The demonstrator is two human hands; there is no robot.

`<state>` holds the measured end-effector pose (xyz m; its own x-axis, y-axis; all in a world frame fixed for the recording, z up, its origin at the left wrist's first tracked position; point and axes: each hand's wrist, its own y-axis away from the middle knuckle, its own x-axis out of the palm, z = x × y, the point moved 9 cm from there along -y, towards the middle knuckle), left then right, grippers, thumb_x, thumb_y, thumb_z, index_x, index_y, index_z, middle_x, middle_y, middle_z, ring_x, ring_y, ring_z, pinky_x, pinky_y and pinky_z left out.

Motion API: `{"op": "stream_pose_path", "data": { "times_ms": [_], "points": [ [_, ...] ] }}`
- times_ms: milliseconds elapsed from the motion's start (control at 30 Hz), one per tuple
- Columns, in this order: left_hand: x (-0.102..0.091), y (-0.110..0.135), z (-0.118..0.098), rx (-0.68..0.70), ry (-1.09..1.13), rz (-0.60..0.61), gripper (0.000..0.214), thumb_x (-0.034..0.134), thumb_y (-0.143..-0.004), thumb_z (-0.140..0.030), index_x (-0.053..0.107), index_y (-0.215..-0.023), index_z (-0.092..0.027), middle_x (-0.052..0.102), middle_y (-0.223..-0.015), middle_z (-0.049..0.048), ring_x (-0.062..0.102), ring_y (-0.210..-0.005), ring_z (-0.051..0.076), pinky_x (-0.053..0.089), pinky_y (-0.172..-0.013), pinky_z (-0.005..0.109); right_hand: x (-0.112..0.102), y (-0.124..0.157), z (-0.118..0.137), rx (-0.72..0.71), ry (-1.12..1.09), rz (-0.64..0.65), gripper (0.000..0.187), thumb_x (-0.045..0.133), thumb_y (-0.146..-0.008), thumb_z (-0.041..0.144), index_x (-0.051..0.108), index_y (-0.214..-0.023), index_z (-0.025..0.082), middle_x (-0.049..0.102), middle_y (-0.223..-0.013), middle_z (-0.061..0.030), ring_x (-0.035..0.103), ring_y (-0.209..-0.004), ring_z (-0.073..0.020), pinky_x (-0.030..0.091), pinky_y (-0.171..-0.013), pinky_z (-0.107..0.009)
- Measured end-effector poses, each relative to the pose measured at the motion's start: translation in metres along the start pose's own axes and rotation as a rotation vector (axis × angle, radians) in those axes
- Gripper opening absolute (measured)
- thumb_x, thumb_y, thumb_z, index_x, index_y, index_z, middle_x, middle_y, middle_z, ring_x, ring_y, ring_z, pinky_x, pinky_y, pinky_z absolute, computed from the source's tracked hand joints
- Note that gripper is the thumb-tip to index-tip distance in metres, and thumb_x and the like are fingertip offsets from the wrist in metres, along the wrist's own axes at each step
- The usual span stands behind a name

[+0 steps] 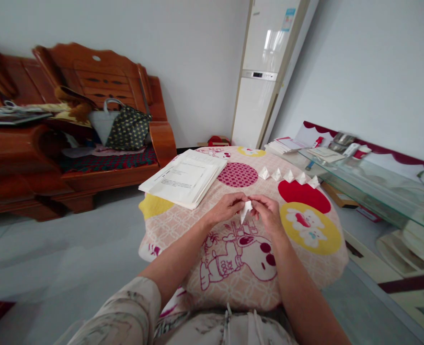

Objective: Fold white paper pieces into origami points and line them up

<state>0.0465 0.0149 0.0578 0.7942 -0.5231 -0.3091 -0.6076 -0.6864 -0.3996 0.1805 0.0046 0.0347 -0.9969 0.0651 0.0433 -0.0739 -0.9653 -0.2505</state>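
A small folded piece of white paper (246, 210) is pinched between both my hands above a round table covered by a cartoon-print cloth (197, 225). My left hand (226, 208) grips its left side with closed fingers. My right hand (268, 213) pinches its right side. Beyond my hands, several small folded white paper shapes (289, 175) stand in a row on the cloth. A stack of white sheets (185, 178) lies at the far left of the table.
A carved wooden sofa (71, 143) with a dark patterned bag (129, 127) stands at the left. A tall white air conditioner (265, 72) is in the corner. A glass shelf (377, 182) with papers and small items runs along the right wall.
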Motion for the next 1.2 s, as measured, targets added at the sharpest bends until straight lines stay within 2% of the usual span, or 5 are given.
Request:
{"op": "stream_pose_path", "data": {
  "times_ms": [100,267,600,833,1200],
  "points": [
    [0.000,-0.001,0.004,-0.009,0.020,-0.013,0.024,0.054,-0.093,-0.038,0.060,-0.088,-0.015,0.053,-0.068,-0.0020,0.046,-0.061,0.011,0.036,-0.060,0.024,-0.002,0.001,0.003,0.011,-0.004,0.036,0.015,0.074,-0.075,0.033,0.075,-0.079,0.019,0.065,-0.057,0.0000,0.054,-0.046,-0.0126,0.034,-0.040,-0.024],
    [-0.002,-0.002,0.012,-0.034,0.083,-0.039,0.027,0.057,-0.092,-0.042,0.058,-0.090,-0.015,0.052,-0.068,-0.0023,0.047,-0.060,0.011,0.037,-0.059,0.024,0.002,0.004,0.000,0.064,-0.004,0.128,0.016,0.076,-0.073,0.032,0.074,-0.081,0.019,0.065,-0.051,0.0008,0.050,-0.040,-0.0109,0.031,-0.038,-0.022],
    [0.005,-0.001,0.019,-0.091,0.248,-0.061,0.043,0.080,-0.075,-0.043,0.051,-0.093,-0.017,0.055,-0.078,-0.0023,0.049,-0.063,0.008,0.036,-0.058,0.022,0.004,0.005,-0.004,0.085,-0.083,0.080,0.018,0.077,-0.072,0.035,0.068,-0.074,0.019,0.067,-0.055,-0.0015,0.061,-0.044,-0.0156,0.039,-0.036,-0.022],
    [0.006,0.000,0.013,-0.043,0.188,-0.054,0.036,0.076,-0.081,-0.039,0.054,-0.096,-0.016,0.056,-0.079,-0.0020,0.047,-0.062,0.008,0.036,-0.057,0.022,0.004,0.006,-0.005,0.112,-0.111,0.087,0.020,0.074,-0.075,0.038,0.067,-0.075,0.019,0.068,-0.057,-0.0017,0.059,-0.042,-0.0143,0.044,-0.038,-0.023],
    [0.009,-0.001,0.012,-0.015,0.265,-0.046,0.033,0.073,-0.083,-0.035,0.051,-0.098,-0.017,0.059,-0.082,-0.0007,0.053,-0.065,0.009,0.039,-0.060,0.023,0.006,0.005,-0.002,0.116,-0.172,0.086,0.023,0.074,-0.074,0.040,0.065,-0.073,0.019,0.066,-0.053,-0.0011,0.059,-0.042,-0.0144,0.044,-0.039,-0.023]
  ]
}}
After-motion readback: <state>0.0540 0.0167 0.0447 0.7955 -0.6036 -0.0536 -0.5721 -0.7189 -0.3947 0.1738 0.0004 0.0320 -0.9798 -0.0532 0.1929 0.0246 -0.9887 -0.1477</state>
